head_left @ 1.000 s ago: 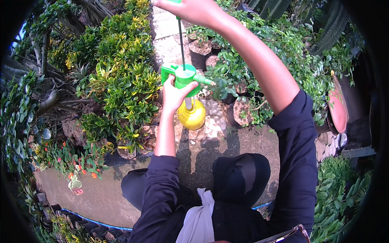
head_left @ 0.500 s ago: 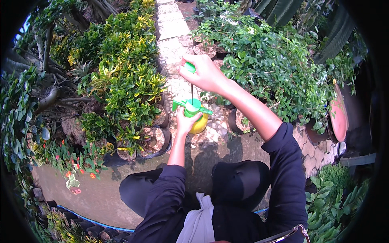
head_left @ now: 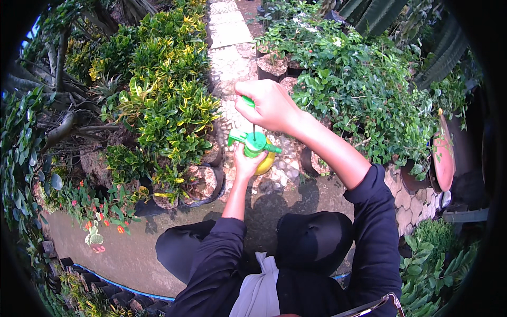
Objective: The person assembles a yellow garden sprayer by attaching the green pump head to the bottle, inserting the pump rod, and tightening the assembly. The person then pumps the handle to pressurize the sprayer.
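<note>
A pump sprayer (head_left: 264, 165) with a yellow bottle and a green head stands in front of me at the near end of the stone path. My left hand (head_left: 246, 161) is wrapped round the neck just under the green head (head_left: 256, 141). Above it, my right hand (head_left: 272, 107) is closed round the green pump handle (head_left: 249, 101), most of which the fingers hide. A thin dark pump rod shows between handle and head. The green trigger lever points left and the nozzle right.
Yellow-green potted shrubs (head_left: 171, 100) line the path's left side. Leafy green plants in pots (head_left: 348, 90) crowd the right. A pale stone path (head_left: 228, 31) runs away between them. Brown pavement (head_left: 137, 253) lies around my bent knees, and a reddish pot (head_left: 443, 158) stands far right.
My right hand has come down a little toward the sprayer head, and less of the rod shows. The left hand keeps its grip on the neck. The view has shifted slightly.
</note>
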`<action>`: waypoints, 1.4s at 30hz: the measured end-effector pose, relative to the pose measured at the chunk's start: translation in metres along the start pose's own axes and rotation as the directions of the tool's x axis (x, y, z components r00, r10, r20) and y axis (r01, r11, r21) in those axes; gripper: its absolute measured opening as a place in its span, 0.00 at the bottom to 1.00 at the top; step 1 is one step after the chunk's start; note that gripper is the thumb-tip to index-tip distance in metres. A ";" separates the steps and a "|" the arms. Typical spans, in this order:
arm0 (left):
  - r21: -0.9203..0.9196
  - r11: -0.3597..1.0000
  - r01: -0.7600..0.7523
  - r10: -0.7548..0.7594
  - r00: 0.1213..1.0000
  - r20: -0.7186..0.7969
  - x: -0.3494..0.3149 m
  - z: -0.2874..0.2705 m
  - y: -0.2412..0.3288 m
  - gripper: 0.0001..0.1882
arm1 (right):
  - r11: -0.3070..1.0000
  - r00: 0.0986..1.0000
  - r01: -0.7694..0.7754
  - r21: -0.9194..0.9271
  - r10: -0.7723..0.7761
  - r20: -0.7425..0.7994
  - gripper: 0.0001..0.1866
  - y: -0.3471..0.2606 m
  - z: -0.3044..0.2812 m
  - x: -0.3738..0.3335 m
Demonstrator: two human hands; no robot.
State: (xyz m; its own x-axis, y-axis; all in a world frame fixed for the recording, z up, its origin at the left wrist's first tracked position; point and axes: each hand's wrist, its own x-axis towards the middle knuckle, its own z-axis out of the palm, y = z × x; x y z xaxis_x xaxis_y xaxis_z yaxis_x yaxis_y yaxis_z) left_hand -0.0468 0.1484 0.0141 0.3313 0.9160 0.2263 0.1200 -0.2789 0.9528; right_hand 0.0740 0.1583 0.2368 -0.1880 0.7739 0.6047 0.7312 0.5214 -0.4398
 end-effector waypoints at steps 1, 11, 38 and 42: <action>-0.014 1.000 -0.003 0.003 1.000 -0.016 0.000 0.001 -0.001 0.28 | 1.000 1.000 0.005 -0.001 -0.005 0.010 0.10 0.000 0.002 0.000; -0.110 0.992 -0.058 0.046 0.993 -0.108 0.000 0.007 -0.008 0.32 | 0.997 0.972 -0.073 -0.034 0.079 0.224 0.08 0.040 0.072 -0.070; -0.064 0.998 -0.030 0.028 0.999 -0.024 -0.001 0.005 -0.004 0.26 | 0.996 0.994 -0.003 0.094 0.013 -0.111 0.10 -0.002 0.007 -0.007; -0.091 0.995 -0.041 0.038 0.999 -0.033 0.000 0.004 -0.006 0.27 | 0.996 0.998 -0.017 0.091 0.023 -0.066 0.09 -0.001 0.020 -0.009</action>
State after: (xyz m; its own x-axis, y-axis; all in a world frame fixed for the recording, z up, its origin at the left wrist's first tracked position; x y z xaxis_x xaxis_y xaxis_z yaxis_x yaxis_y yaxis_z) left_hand -0.0433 0.1489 0.0080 0.3049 0.9137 0.2686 0.0209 -0.2884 0.9573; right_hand 0.0623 0.1582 0.2185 -0.1278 0.7601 0.6371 0.6714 0.5391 -0.5085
